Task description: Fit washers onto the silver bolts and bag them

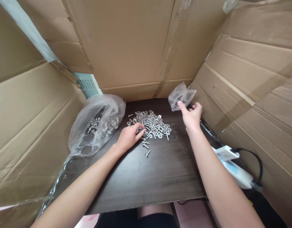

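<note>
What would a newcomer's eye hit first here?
Probably the loose pile of silver metal screws and round washers mid-table, with the left hand at its near-left edge. Next, the large translucent plastic bag of metal pieces to its left, and the small translucent plastic bag back right, the right hand's thumb over it. Brown cardboard walls enclose the back and sides.

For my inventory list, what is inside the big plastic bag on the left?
Inside the big plastic bag are many small metal pieces, some looking like bolts. Those on the right blur behind its film; what lies deeper is covered.
</note>
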A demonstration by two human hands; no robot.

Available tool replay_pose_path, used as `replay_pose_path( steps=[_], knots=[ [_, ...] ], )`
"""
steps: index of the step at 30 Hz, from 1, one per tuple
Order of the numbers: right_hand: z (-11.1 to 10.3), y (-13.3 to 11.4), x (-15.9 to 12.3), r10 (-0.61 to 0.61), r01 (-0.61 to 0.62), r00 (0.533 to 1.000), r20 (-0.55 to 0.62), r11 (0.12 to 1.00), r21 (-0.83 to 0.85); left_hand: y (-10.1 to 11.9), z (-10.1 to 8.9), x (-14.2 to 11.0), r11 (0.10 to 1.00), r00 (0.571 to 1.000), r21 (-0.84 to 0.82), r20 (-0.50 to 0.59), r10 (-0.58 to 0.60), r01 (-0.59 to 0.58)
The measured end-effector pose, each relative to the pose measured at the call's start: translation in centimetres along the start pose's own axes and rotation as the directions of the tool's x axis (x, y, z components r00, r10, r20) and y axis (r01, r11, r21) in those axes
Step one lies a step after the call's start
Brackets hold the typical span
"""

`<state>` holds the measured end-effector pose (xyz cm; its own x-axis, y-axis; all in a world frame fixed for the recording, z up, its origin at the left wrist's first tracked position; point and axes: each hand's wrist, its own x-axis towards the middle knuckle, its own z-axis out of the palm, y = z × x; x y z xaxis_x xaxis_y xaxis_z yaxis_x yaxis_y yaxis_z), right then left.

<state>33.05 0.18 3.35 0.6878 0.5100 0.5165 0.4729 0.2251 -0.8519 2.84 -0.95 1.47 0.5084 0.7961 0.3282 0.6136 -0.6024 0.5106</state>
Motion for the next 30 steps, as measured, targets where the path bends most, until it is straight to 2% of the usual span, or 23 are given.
replay_pose_path(
  steps=[1,2,3,5,6,8,10,12,13,17,22,25,27,30],
  knots=[
    [-0.1,0.1,-0.7,-0.02,0.011,0.996,-0.091,0.994,-0.104,-0.1,0.2,0.0,1.0,1.0,0.002,-0.004,-0.018,0.018],
    [0.0,-0.1,-1.7,-0.066,0.05,0.993,-0.098,0.985,-0.165,-0.1,0.2,0.1,0.999,0.999,0.008,-0.005,-0.034,0.035],
    [0.3,-0.5,-3.0,-0.123,0.112,0.991,-0.054,0.978,-0.178,0.0,0.3,0.1,0.999,0.999,0.014,-0.003,-0.048,0.048],
    [1.3,-1.8,-5.9,-0.246,0.262,0.961,0.124,0.956,-0.132,0.0,0.2,0.0,0.997,0.998,0.027,-0.001,-0.065,0.065],
    [1.9,-2.5,-7.3,-0.299,0.326,0.925,0.235,0.941,-0.087,0.1,0.2,0.0,0.998,0.998,0.03,-0.001,-0.061,0.061],
    [3.0,-3.6,-9.6,-0.386,0.436,0.816,0.431,0.9,-0.019,0.1,0.0,-0.1,1.0,1.0,0.016,-0.008,-0.024,0.024],
    [3.7,-4.0,-11.1,-0.454,0.532,0.668,0.589,0.845,0.049,0.0,-0.2,-0.2,0.999,0.999,-0.019,-0.022,0.026,-0.026],
    [3.9,-3.9,-11.6,-0.475,0.569,0.573,0.668,0.817,0.092,-0.3,-0.3,-0.5,0.996,0.997,-0.052,-0.032,0.065,-0.066],
    [3.8,-3.7,-11.7,-0.477,0.576,0.548,0.687,0.811,0.103,-0.4,-0.4,-0.6,0.995,0.996,-0.061,-0.032,0.08,-0.081],
    [3.3,-3.0,-11.3,-0.482,0.596,0.52,0.705,0.796,0.105,-1.1,-0.3,-1.2,0.986,0.988,-0.065,-0.018,0.156,-0.157],
    [3.1,-3.2,-11.4,-0.465,0.602,0.548,0.695,0.796,0.058,-1.4,-0.3,-1.5,0.969,0.974,-0.097,-0.035,0.225,-0.227],
    [3.0,-3.1,-11.6,-0.449,0.61,0.563,0.694,0.793,0.018,-1.3,-1.0,-1.7,0.961,0.966,-0.099,-0.037,0.256,-0.258],
    [3.0,-2.9,-11.7,-0.432,0.62,0.565,0.703,0.784,-0.017,-1.2,-1.8,-2.0,0.966,0.968,-0.058,-0.02,0.249,-0.25],
    [3.1,-2.3,-11.6,-0.412,0.632,0.542,0.732,0.774,-0.033,-1.5,-2.7,-2.5,0.983,0.982,0.014,0.044,0.181,-0.182]
  ],
)
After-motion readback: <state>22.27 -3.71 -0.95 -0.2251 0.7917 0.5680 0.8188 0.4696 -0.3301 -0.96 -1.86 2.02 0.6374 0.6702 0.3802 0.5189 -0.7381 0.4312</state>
